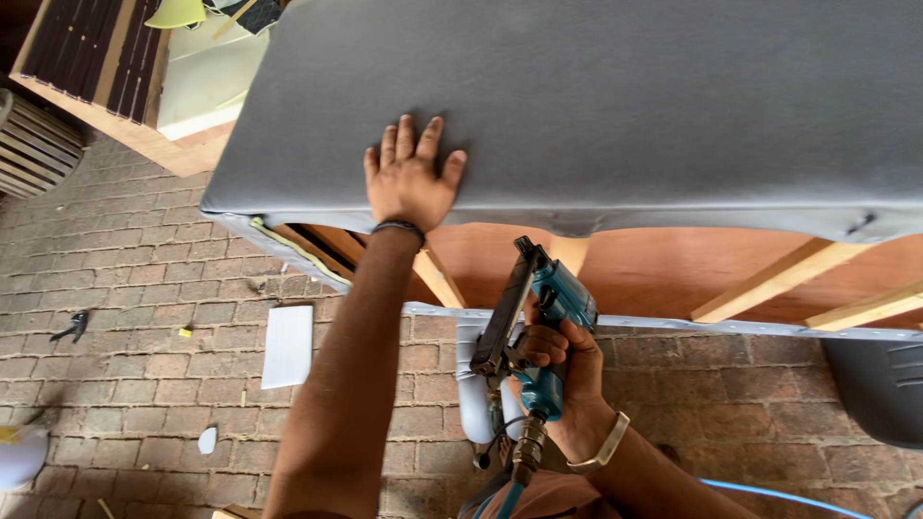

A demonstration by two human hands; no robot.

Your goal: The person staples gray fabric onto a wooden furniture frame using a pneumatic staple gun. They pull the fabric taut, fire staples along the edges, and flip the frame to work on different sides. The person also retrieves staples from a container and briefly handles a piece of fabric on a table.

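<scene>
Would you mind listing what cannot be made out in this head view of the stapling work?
- Left hand: palm hidden, pressed flat on the grey fabric.
- Staple gun in the right hand: its nose is too small to tell if it touches the wooden frame.
- Blue air hose: cut off by the bottom edge.
- Small dark tool on the brick floor: too small to identify.

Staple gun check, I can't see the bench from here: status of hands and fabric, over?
Left hand flat on grey upholstery fabric. Right hand gripping teal staple gun, nose below the fabric edge. Nothing in the way.
</scene>
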